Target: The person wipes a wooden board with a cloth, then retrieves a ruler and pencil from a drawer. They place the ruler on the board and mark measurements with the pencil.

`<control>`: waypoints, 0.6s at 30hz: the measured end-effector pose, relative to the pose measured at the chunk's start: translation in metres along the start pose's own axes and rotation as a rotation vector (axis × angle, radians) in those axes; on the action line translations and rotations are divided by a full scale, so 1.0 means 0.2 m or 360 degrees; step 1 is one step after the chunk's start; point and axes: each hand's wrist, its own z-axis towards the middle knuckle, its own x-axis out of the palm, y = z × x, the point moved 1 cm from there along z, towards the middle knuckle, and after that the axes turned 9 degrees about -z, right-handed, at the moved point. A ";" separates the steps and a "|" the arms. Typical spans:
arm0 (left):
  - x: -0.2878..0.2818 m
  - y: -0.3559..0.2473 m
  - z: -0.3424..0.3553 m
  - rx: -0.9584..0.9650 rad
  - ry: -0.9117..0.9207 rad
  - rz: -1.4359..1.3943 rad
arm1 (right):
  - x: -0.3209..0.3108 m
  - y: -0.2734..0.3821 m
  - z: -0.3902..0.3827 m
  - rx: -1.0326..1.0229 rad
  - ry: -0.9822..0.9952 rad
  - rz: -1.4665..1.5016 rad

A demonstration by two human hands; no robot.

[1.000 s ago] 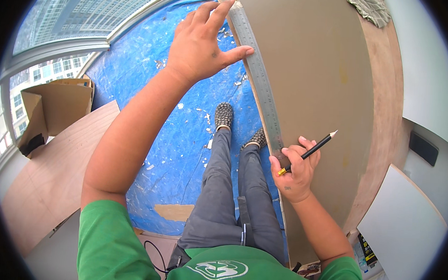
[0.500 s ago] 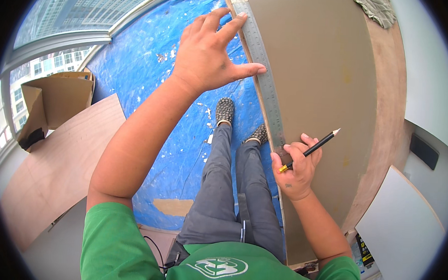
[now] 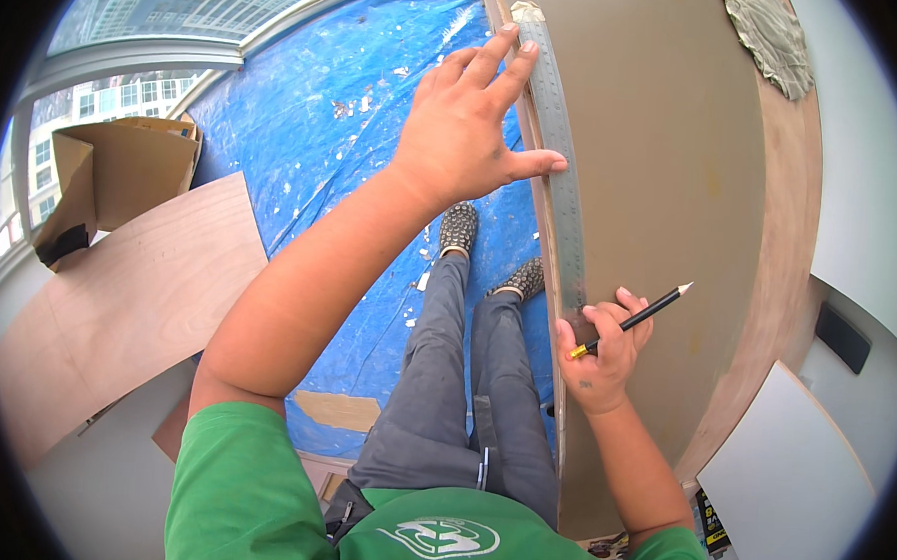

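Observation:
A long metal ruler (image 3: 560, 115) lies along the left edge of a large brown-grey panel (image 3: 663, 179), with beige wrapping on its far end. My left hand (image 3: 465, 131) is open, its fingers stretched and spread. Two of its fingertips touch down near the far end of the ruler, and its thumb rests on the ruler farther down. At the near end, my right hand (image 3: 602, 359) is closed around a black pencil (image 3: 651, 307), sharpened tip pointing up and right. The thumb and fingers of that hand are also at the ruler's near end.
Blue sheeting (image 3: 323, 164) littered with white scraps covers the floor left of the panel. A thin plywood sheet (image 3: 137, 306) and a cardboard box (image 3: 138, 171) stand at left by the window. A crumpled cloth (image 3: 771, 39) lies far right; a white board (image 3: 790, 475) leans near right.
My view has shifted a little, so the panel, ruler and both hands appear slightly farther right and lower. Both hands keep their places on the ruler, and the pencil stays in my right hand.

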 end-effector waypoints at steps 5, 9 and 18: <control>0.01 0.00 0.00 0.0016 -0.0026 -0.0047 | 0.00 0.00 -0.01 0.0013 0.0010 -0.0014; 0.01 0.01 0.00 0.0026 -0.0026 -0.0038 | 0.00 0.00 0.00 0.0015 0.0012 -0.0008; 0.00 0.01 0.02 0.0074 0.0010 0.0008 | 0.00 0.00 0.00 0.0056 0.0008 0.0034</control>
